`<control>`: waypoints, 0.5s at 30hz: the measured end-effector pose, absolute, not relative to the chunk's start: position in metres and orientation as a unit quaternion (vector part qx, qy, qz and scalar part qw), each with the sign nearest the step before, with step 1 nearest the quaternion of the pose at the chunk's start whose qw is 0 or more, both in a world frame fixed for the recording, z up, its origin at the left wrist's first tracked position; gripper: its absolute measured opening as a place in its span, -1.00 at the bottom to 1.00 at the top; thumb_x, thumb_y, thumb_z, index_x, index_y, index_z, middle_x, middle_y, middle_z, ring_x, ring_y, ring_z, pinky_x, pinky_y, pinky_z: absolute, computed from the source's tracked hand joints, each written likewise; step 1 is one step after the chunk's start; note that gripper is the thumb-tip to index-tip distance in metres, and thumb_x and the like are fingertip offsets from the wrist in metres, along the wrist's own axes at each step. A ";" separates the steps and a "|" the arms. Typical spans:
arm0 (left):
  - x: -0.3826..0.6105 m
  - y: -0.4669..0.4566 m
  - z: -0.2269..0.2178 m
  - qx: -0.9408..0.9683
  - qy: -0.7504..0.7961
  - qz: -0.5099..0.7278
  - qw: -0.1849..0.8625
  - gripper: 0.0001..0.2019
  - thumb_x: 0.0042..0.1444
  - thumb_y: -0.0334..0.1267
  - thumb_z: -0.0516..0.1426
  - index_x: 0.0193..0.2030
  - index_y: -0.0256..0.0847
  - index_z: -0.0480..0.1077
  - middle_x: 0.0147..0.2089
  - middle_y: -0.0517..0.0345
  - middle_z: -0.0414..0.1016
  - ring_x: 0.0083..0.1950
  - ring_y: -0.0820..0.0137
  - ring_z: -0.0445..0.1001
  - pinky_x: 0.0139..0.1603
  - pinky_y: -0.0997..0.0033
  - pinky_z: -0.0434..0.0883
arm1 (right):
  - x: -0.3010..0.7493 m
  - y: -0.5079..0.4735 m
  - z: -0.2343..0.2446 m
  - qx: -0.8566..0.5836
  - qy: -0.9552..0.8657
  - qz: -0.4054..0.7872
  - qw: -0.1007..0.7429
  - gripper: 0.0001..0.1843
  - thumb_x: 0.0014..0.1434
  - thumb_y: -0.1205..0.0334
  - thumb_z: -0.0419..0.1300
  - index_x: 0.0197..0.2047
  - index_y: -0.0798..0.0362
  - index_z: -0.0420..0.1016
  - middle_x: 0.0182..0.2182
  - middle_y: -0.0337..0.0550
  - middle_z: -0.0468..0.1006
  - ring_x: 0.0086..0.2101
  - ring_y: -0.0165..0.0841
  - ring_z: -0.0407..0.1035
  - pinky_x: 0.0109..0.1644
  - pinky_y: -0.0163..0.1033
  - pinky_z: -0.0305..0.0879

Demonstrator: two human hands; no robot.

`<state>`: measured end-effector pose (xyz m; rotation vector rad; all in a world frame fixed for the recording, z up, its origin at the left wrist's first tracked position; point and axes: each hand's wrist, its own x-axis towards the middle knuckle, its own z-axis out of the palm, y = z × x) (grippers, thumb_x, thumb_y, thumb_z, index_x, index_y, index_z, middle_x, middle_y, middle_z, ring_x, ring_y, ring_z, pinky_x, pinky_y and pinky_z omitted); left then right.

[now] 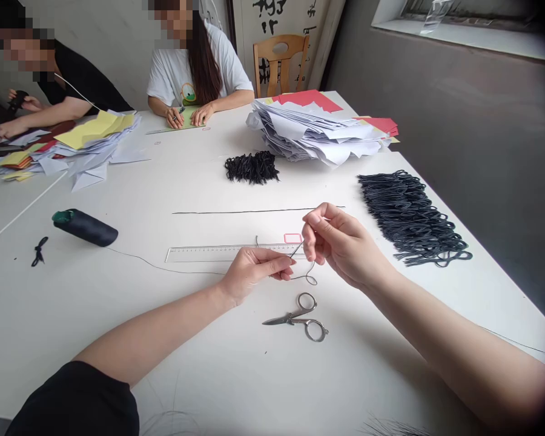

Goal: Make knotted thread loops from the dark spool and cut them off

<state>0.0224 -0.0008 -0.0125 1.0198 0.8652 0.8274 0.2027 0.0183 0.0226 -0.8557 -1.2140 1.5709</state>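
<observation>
Between my two hands a short length of dark thread [297, 249] runs taut. My left hand [258, 266] pinches it with thumb and fingers, and a loose loop curls out below. Thumb and forefinger of my right hand [333, 239] are closed at the thread's upper end. Under my hands lies a clear ruler [209, 253]. From a dark spool [88, 228] at the left, thread trails toward my left hand. Metal scissors [295, 317] lie slightly spread on the table just below my hands. A straight dark cord [236, 211] stretches across the table beyond the ruler.
Looped dark cord bundles [409, 215] lie in a row at the right. A smaller black bundle pile [252, 168] sits farther back, near stacked white paper [309, 130]. More paper [95, 139] is at the left. Two people sit across the white table [186, 375].
</observation>
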 end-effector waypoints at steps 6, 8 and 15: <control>0.023 -0.002 -0.012 0.444 0.392 0.356 0.723 -0.81 -0.05 -0.17 0.33 -0.40 -0.28 0.59 -0.46 0.09 0.53 -0.40 0.45 0.45 -0.25 0.36 0.43 | 0.221 0.027 0.046 -0.350 -0.472 0.577 0.567 -0.66 0.09 0.07 0.33 -0.40 0.05 0.25 -0.58 -0.37 0.19 -0.61 -0.59 0.15 -0.57 -0.40 0.03; 0.022 -0.002 -0.013 0.441 0.391 0.352 0.727 -0.81 -0.05 -0.17 0.33 -0.39 -0.28 0.59 -0.45 0.08 0.54 -0.39 0.44 0.47 -0.24 0.35 0.44 | 0.227 0.029 0.053 -0.347 -0.476 0.549 0.593 -0.64 0.06 0.09 0.36 -0.43 0.05 0.25 -0.59 -0.37 0.17 -0.62 -0.59 0.11 -0.58 -0.39 -0.01; 0.022 -0.002 -0.014 0.464 0.388 0.333 0.723 -0.79 -0.06 -0.15 0.34 -0.39 -0.28 0.59 -0.41 0.04 0.57 -0.38 0.41 0.49 -0.27 0.34 0.45 | 0.248 0.034 0.076 -0.350 -0.471 0.451 0.673 -0.64 -0.08 0.18 0.45 -0.49 0.05 0.30 -0.64 -0.36 0.14 -0.64 -0.59 0.01 -0.58 -0.30 -0.12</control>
